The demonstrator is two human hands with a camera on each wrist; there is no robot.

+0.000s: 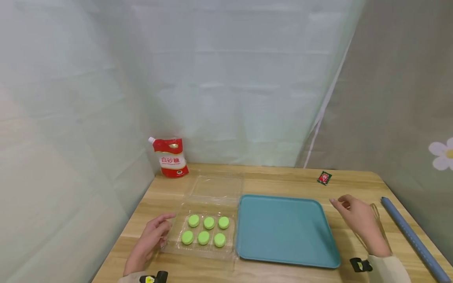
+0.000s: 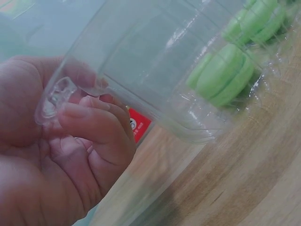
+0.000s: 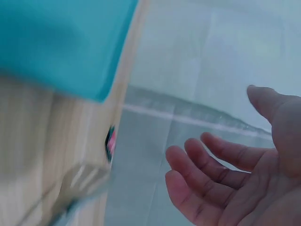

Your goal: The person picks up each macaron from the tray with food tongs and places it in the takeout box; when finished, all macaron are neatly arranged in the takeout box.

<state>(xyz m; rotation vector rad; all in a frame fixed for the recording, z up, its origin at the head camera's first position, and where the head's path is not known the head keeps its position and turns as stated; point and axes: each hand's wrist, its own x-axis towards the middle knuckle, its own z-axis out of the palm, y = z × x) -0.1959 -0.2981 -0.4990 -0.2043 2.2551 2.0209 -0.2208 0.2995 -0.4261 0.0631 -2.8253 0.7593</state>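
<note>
A clear plastic box lies with its lid folded back, and several green macarons sit in its compartments. At the box's left side, my left hand grips the edge. In the left wrist view, the curled fingers hold the box's clear corner, and two macarons show beyond. My right hand hovers right of the blue tray, holding nothing. Its fingers are loosely bent in the right wrist view, thumb apart. Beneath that hand lies a slotted metal utensil, partly hidden by the wrist in the head view.
A red and white sugar pouch stands at the back left corner. Near the back right lies a small green and red packet. A long blue-grey rod runs along the right table edge. Curtains enclose the table.
</note>
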